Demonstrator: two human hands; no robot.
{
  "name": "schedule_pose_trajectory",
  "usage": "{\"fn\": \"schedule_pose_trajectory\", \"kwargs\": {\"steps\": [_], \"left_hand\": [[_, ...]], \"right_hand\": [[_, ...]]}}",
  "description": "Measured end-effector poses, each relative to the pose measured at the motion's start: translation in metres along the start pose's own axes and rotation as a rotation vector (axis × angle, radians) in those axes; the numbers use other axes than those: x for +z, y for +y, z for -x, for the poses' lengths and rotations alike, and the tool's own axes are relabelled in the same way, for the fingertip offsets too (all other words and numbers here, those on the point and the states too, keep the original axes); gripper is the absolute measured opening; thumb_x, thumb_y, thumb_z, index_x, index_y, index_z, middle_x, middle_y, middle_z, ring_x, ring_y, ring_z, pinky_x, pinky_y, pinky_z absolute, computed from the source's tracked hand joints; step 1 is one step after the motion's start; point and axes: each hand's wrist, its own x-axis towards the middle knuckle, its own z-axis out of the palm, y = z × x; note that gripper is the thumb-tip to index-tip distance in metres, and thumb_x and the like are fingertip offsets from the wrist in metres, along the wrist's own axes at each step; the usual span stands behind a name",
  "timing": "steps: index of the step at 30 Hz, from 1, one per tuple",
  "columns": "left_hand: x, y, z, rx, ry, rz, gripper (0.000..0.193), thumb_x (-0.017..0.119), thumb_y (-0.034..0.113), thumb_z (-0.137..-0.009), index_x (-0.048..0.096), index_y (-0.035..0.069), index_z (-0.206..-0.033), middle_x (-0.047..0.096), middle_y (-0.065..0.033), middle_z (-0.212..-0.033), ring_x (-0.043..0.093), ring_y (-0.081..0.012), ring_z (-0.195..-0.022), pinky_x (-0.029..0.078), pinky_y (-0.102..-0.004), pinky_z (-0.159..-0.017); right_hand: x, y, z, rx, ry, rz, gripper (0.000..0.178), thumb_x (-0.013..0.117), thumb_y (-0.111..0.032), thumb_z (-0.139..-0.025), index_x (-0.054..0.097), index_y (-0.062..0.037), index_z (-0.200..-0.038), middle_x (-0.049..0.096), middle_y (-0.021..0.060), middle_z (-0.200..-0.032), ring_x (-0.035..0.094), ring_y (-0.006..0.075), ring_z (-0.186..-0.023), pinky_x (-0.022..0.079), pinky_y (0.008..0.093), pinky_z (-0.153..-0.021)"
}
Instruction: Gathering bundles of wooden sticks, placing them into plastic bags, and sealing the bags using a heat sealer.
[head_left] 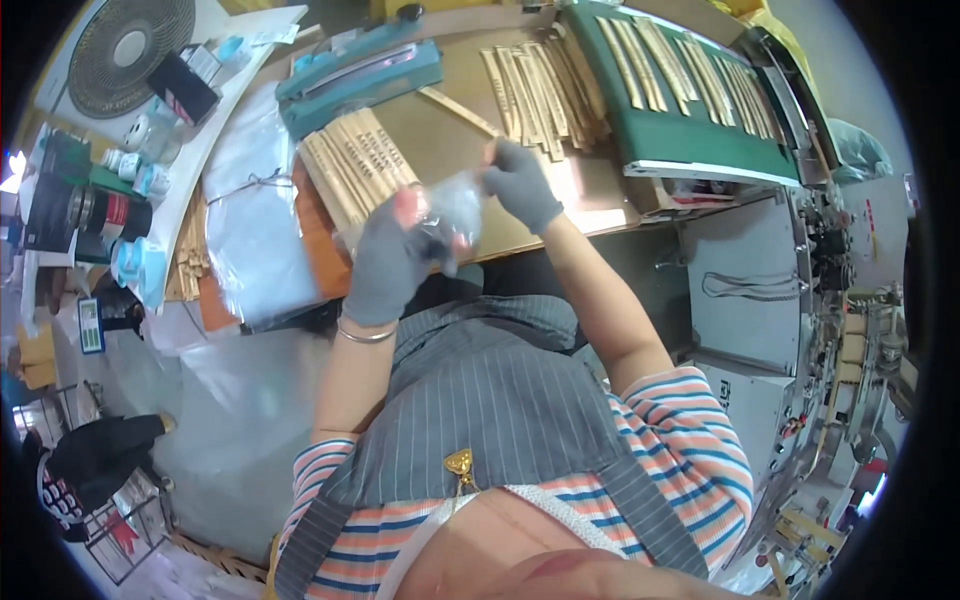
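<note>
With fingers point(408, 205) of the left hand point(385, 265) closed on a blurred clear plastic bag point(458, 205), working over the near edge of the desk point(450, 150). Hemmed in from the left by a tied, plastic-wrapped bundle point(260, 245), then by a long teal box point(380, 93) and a stack of wooden strips point(360, 165). Meeting the bag's right side with the right hand point(522, 187), cannot tell whether gripping, near a lone slanting strip point(455, 108), and bounded farther right by loose strips point(540, 95) and a strip-laden green board point(650, 140).
</note>
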Motion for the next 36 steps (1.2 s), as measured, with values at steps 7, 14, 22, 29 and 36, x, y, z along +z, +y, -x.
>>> {"fn": "schedule_pose_trajectory", "kwargs": {"steps": [7, 14, 22, 29, 36], "left_hand": [[-0.031, 0.014, -0.034, 0.185, 0.058, 0.396, 0.037, 0.045, 0.018, -0.094, 0.042, -0.001, -0.126, 0.061, -0.0064, -0.084, 0.061, -0.0156, -0.077, 0.051, -0.0269, -0.071], [-0.028, -0.062, -0.153, 0.451, 0.244, -1.064, 0.043, 0.055, 0.035, -0.09, 0.059, -0.002, -0.11, 0.063, -0.017, -0.105, 0.057, -0.0283, -0.102, 0.042, -0.0346, -0.092], [-0.074, -0.15, -0.233, 0.579, 0.371, -1.8, 0.071, 0.043, 0.057, -0.087, 0.047, -0.001, -0.126, 0.047, -0.027, -0.127, 0.044, -0.0408, -0.116, 0.032, -0.0487, -0.101], [-0.102, -0.151, -0.24, 0.581, 0.294, -1.482, 0.06, 0.057, 0.04, -0.087, 0.047, -0.007, -0.123, 0.053, -0.0264, -0.118, 0.05, -0.0382, -0.11, 0.035, -0.0411, -0.098], [-0.053, -0.141, -0.241, 0.472, 0.249, -1.64, 0.074, 0.051, 0.061, -0.082, 0.048, 0.002, -0.127, 0.047, -0.0247, -0.128, 0.042, -0.0386, -0.121, 0.028, -0.0458, -0.104]], "right_hand": [[-0.044, 0.004, -0.056, 0.002, -0.358, 0.15, 0.061, 0.069, -0.035, -0.08, 0.045, -0.0017, -0.125, 0.054, 0.0165, -0.116, 0.053, 0.0213, -0.109, 0.044, 0.0324, -0.089], [-0.157, 0.119, -0.172, 0.533, 0.041, 0.687, 0.114, 0.071, -0.062, -0.061, 0.02, 0.0004, -0.142, 0.038, 0.0296, -0.135, 0.042, 0.0363, -0.124, 0.034, 0.036, -0.103], [-0.065, 0.081, -0.16, 0.442, 0.06, 0.042, 0.065, 0.076, -0.032, -0.068, 0.054, -0.0028, -0.122, 0.062, 0.0136, -0.106, 0.059, 0.021, -0.096, 0.047, 0.0321, -0.083], [-0.065, 0.073, -0.049, 0.011, 0.527, 0.358, 0.038, 0.062, -0.031, -0.082, 0.057, -0.0018, -0.107, 0.059, 0.0163, -0.102, 0.057, 0.0338, -0.096, 0.044, 0.0367, -0.088], [-0.082, 0.1, 0.05, -0.236, 0.381, 0.92, 0.038, 0.061, -0.03, -0.079, 0.051, -0.0059, -0.107, 0.049, 0.0187, -0.109, 0.047, 0.0371, -0.102, 0.041, 0.0444, -0.086]]}}
